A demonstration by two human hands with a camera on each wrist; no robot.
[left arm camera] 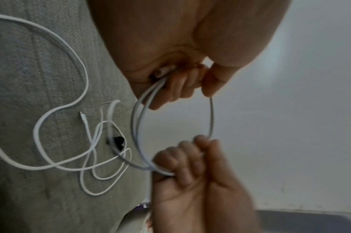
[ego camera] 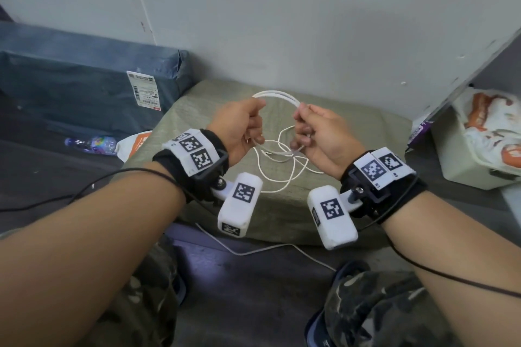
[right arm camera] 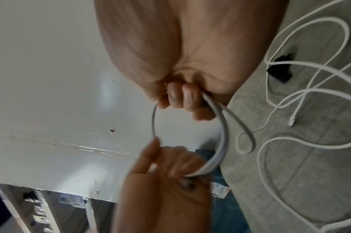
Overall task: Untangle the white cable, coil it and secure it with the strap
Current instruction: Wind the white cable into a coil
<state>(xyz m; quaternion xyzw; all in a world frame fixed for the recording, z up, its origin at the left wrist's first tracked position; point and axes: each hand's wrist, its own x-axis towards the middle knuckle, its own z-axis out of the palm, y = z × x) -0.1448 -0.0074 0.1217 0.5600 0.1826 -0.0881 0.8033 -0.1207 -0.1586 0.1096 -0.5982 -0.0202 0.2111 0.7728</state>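
Head view: left hand and right hand each pinch the light, limp cable loop; best gripped at opposite sides.

Smooth white cable; rough woven cloth.

— Where's the cable?
— Part looped between both hands, above the mat's middle; the rest on the mat, one run over its near edge.
— And the strap?
— On the mat, among the loose turns.
— Around the mat?
— Parcel left, bottle before it, bin right
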